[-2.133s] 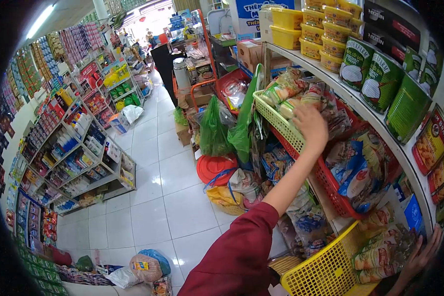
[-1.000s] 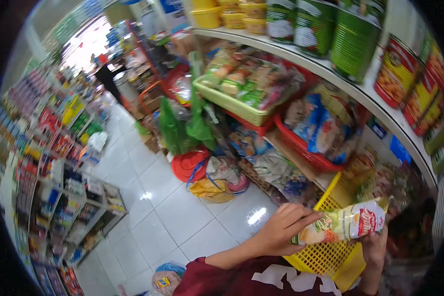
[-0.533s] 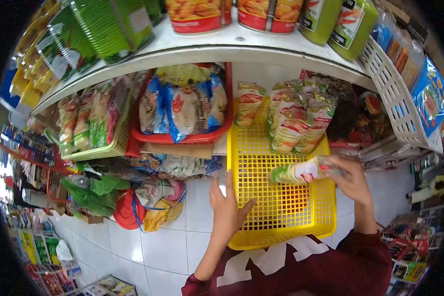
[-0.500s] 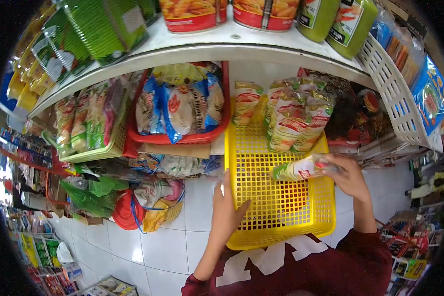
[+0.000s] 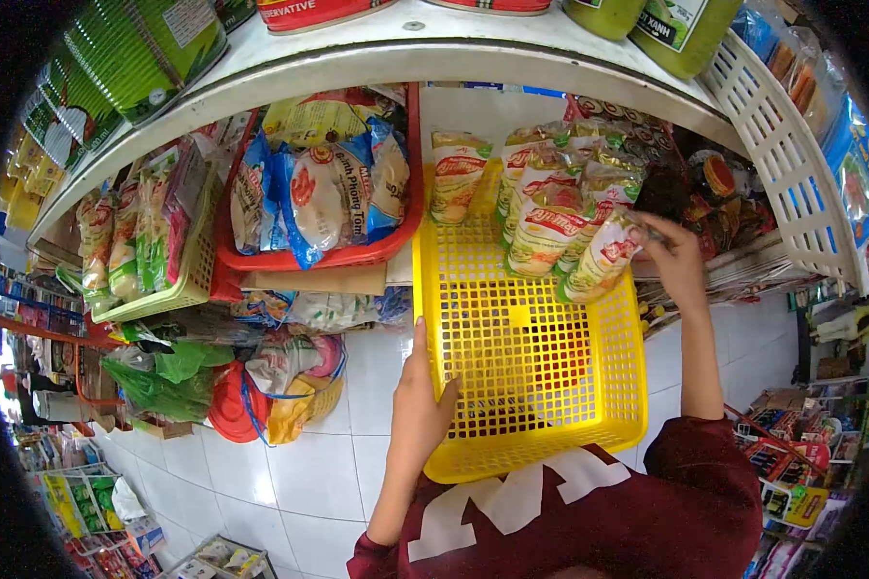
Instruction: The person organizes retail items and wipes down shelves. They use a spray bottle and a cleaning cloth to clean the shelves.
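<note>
A yellow perforated basket (image 5: pixel 521 314) juts out from the shelf toward my body. Its left side is held by my left hand (image 5: pixel 423 396), thumb inside the rim and fingers along the outer wall. My right hand (image 5: pixel 673 256) pinches the top of a mayonnaise pouch (image 5: pixel 603 256), which leans upright at the front right of a group of like pouches (image 5: pixel 547 222) in the far part of the basket. One more pouch (image 5: pixel 457 179) stands apart at the back left.
To the left are a red basket (image 5: pixel 415 174) of blue-edged packets and a pale green basket (image 5: pixel 179 289) of pouches. A white shelf edge (image 5: pixel 377 58) crosses above. A white perforated basket (image 5: pixel 792 154) hangs at right.
The pouch in my right hand has gone from lying over the basket's middle to standing beside the group. My left hand keeps its hold, and the view has shifted slightly.
</note>
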### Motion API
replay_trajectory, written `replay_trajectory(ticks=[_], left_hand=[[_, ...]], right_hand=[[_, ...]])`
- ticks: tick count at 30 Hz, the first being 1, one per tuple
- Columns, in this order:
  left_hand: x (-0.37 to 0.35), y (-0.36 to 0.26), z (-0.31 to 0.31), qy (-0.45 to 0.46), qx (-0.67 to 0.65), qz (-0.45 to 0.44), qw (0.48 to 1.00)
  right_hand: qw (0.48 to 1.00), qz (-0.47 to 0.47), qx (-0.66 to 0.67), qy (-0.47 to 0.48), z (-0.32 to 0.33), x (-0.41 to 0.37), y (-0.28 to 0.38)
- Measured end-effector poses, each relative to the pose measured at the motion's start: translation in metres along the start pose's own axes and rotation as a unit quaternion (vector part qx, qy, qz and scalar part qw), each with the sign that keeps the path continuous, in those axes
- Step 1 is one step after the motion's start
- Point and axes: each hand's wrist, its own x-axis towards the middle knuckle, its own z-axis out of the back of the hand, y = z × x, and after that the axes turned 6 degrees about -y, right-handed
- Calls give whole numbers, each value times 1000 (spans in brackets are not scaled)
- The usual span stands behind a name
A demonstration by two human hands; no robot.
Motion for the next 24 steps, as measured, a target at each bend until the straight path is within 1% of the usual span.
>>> replay_trajectory(ticks=[1,2,3,4,6,7,8,9,10,12,13,14,15,16,19,20,21,22,24], left_hand=[[-1,-3,-2,-38,94,-30,994],[-1,-9,-3,-75,188,-58,977],[-1,-15,-1,-111,282,-85,949],[0,-23,6,-101,235,-139,957],[3,-52,32,-79,139,-247,956],[-2,-74,45,-64,1,-256,964],[-6,-89,55,-78,-79,-321,941],[-10,-105,60,-100,-196,-327,919],[-14,-122,66,-118,-305,-341,881],[-15,-146,83,-116,-331,-398,848],[-11,-161,75,-144,-370,-416,818],[-12,-163,74,-146,-393,-429,800],[-11,-164,73,-148,-415,-442,781],[-16,-155,73,-121,-426,-450,775],[-14,-149,96,-46,-418,-447,789],[-14,-151,100,-59,-409,-447,794],[-14,-153,104,-71,-399,-446,798],[-15,-156,101,-120,-391,-448,795],[-21,-165,97,-200,-378,-419,801]], right_hand=[[1000,18,-13,1,0,2,-4],[999,19,26,-6,-3,4,-6],[998,18,65,-12,-7,4,-8],[994,17,105,-19,-10,4,-9],[996,-7,90,-28,-9,5,-8],[996,-21,82,-30,-9,4,-9],[998,-4,40,-42,-8,2,-14],[999,20,2,-51,-4,3,-22],[997,51,-32,-57,-4,7,-26],[997,35,-3,-62,-5,1,-19],[997,45,-29,-51,0,0,-21],[996,58,-57,-44,4,2,-23],[996,52,-27,-63,5,4,-23],[995,45,-1,-88,10,4,-24],[986,6,77,-147,14,1,-28],[981,-10,103,-165,13,0,-27],[984,-8,92,-154,15,-1,-20],[982,-7,94,-162,16,-2,-14],[980,-9,99,-172,11,-9,-3]])
